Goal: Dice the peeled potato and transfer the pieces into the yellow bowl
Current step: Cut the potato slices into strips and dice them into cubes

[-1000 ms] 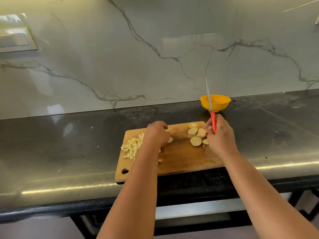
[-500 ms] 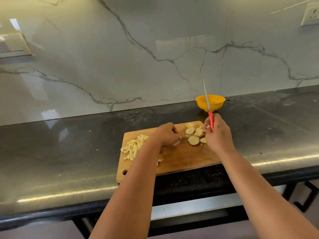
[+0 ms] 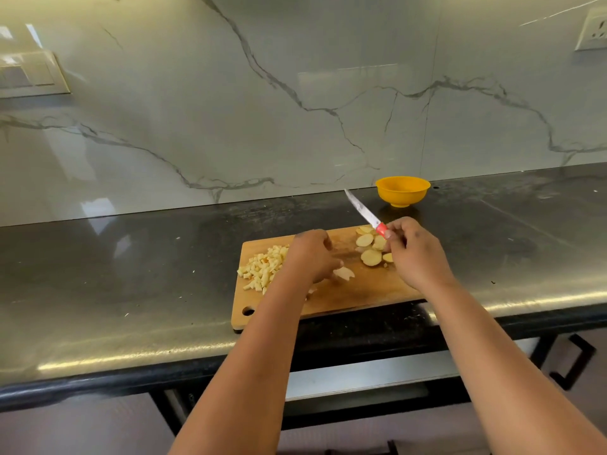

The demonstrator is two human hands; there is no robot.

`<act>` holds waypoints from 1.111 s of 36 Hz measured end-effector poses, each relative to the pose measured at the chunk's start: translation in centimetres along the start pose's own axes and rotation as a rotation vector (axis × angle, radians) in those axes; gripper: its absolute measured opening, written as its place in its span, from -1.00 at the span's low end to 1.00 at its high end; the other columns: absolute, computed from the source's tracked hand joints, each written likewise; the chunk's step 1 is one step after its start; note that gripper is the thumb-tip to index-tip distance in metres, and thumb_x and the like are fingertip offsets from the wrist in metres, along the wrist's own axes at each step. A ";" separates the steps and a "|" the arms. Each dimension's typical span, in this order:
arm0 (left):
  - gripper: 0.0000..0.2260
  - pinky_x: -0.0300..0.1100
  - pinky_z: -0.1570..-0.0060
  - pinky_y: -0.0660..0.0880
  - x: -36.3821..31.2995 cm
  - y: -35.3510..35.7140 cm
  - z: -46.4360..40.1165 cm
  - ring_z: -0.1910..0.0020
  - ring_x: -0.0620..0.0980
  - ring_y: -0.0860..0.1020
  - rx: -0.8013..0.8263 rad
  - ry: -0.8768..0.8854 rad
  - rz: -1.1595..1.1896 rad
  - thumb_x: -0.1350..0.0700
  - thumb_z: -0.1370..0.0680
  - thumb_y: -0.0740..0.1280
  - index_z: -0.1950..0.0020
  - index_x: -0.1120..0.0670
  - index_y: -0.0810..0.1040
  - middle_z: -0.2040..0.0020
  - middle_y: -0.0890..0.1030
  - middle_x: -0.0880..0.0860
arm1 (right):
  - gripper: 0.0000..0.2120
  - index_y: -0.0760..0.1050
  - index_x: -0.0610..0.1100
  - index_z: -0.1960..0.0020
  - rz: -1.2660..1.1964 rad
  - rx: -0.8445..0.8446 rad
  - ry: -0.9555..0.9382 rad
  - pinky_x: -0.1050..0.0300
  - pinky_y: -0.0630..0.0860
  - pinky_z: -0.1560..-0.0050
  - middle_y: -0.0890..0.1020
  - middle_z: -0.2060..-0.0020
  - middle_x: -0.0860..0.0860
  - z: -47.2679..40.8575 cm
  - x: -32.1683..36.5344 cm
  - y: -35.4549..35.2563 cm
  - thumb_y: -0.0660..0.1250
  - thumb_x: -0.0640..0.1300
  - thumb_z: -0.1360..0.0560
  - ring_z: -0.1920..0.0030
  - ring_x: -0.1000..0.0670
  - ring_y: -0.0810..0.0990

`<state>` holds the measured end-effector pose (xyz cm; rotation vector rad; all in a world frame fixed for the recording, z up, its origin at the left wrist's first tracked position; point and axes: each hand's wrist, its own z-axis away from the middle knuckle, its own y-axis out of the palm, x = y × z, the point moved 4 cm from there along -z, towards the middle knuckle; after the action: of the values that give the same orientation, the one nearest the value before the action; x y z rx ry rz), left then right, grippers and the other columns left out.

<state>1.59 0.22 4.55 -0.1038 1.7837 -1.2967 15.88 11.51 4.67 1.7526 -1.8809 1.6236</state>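
Knife (image 3: 364,210) has tipped from near upright to slanting left, blade up off the board (image 3: 361,290); right hand (image 3: 415,254) curled round its red handle. Left hand (image 3: 313,256) has drawn one slice (image 3: 344,273) toward board centre; fingers bent over it, grip unclear, probably a light pinch. Remaining slices (image 3: 371,257) lie at far right, dice (image 3: 262,269) at left. Bowl (image 3: 402,191) sits behind on the surface (image 3: 131,257), apparently empty. Judgement: next slice staged; transfer not begun.
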 end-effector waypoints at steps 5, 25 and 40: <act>-0.87 -0.18 0.07 0.59 0.5 -0.2 1.1 0.11 -0.05 0.61 -0.105 0.098 -0.116 0.07 -0.53 0.44 -0.04 0.05 0.59 0.02 0.64 0.02 | -0.66 0.26 -0.12 -0.35 0.232 0.186 -0.001 0.14 0.42 0.33 0.51 0.08 -0.02 1.7 1.1 -0.4 0.23 -0.21 -0.61 0.19 0.01 0.52; -0.62 -0.02 -0.22 0.15 1.7 1.6 5.5 -0.18 -0.03 0.29 -0.221 0.259 -0.319 0.20 -0.61 0.12 -0.24 -0.13 0.61 -0.20 0.59 -0.13 | -0.53 0.40 -0.09 -0.34 0.621 0.514 0.194 0.06 0.48 -0.10 0.48 -0.15 -0.09 5.0 6.4 -0.3 0.37 -0.32 -0.47 -0.02 -0.07 0.45; -0.64 0.00 -0.23 0.12 1.8 1.9 5.4 -0.22 -0.03 0.29 -0.227 0.258 -0.315 0.18 -0.62 0.11 -0.20 -0.09 0.63 -0.21 0.59 -0.17 | -0.68 0.51 -0.14 -0.28 0.672 0.517 0.083 0.08 0.52 -0.13 0.61 -0.12 -0.09 4.9 8.1 -4.5 0.36 -0.23 -0.53 -0.09 -0.09 0.58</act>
<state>5.05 -3.83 1.69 -0.3712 2.2002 -1.3674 19.34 3.71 10.72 1.1809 -2.3091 2.5560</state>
